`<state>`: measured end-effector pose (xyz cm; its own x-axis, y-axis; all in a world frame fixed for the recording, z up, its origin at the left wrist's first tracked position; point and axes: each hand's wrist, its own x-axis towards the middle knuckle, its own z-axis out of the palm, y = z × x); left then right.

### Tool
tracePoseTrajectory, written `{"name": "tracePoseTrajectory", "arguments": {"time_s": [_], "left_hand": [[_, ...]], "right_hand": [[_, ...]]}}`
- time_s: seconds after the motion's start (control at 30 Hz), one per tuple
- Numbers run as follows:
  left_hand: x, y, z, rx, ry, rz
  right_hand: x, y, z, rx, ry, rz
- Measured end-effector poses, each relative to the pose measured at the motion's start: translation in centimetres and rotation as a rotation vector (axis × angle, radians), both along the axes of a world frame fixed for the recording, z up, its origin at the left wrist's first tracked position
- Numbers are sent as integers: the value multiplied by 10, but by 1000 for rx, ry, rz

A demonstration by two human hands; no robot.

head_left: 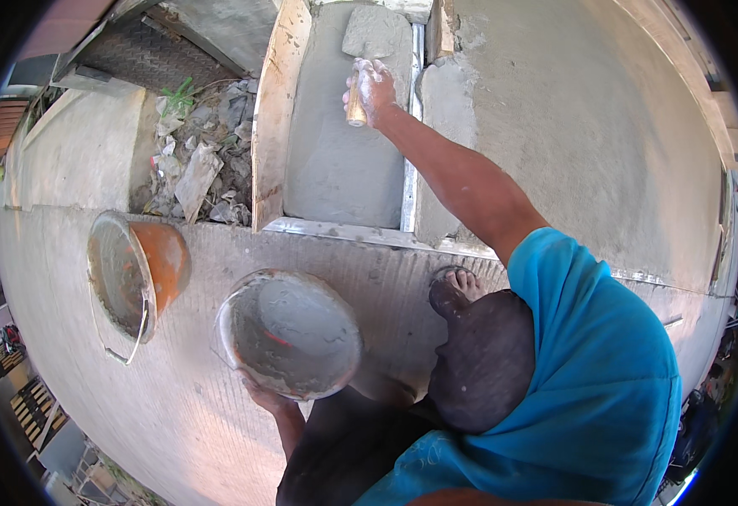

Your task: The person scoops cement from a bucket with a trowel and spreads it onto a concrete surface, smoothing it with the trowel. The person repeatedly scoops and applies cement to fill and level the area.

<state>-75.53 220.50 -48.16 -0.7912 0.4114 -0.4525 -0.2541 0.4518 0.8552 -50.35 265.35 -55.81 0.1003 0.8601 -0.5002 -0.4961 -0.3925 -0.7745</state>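
Observation:
My right hand (374, 88), its arm stretched far forward, is closed round the wooden handle of a trowel (377, 34). The trowel's blade, coated in grey cement, lies on the wet cement (343, 160) inside a narrow framed strip. Low on the left, my left hand (269, 396) grips the near side of a cement-smeared bucket (291, 333); some of its fingers are hidden behind the bucket. This bucket tilts with its mouth facing up toward me, and wet grey cement lies inside.
An orange bucket (162, 261) lies on its side at the left, its wire handle hanging. A wooden board (276, 110) and metal strips (343, 232) border the cement. Rubble (209, 160) fills a pit beside the board. Further right spreads a broad grey slab (579, 143). My foot (461, 285) stands near the metal edge.

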Motion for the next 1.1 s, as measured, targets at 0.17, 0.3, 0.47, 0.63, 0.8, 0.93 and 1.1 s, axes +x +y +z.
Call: {"name": "tracePoseTrajectory", "arguments": {"time_s": [0.17,0.3,0.47,0.63,0.8,0.93,1.1], "left_hand": [[-9,-9,-9,-32,6,46],[-16,-16,-19,57,-7,-21],[-15,-14,-17,-55,55,-34],[-7,-7,-11,-6,41,17],[-3,-4,-8,33,24,-29],[7,7,7,-9,46,14],[11,12,10,-66,68,33]], "right_hand": [[-38,20,8,47,-149,127],[-56,42,-2,56,-202,84],[-58,44,-7,39,-331,88],[-43,35,-4,-7,-341,17],[-13,25,-18,35,-310,-51],[1,16,-18,17,-347,-50],[11,9,-14,-1,-101,-48]]}}
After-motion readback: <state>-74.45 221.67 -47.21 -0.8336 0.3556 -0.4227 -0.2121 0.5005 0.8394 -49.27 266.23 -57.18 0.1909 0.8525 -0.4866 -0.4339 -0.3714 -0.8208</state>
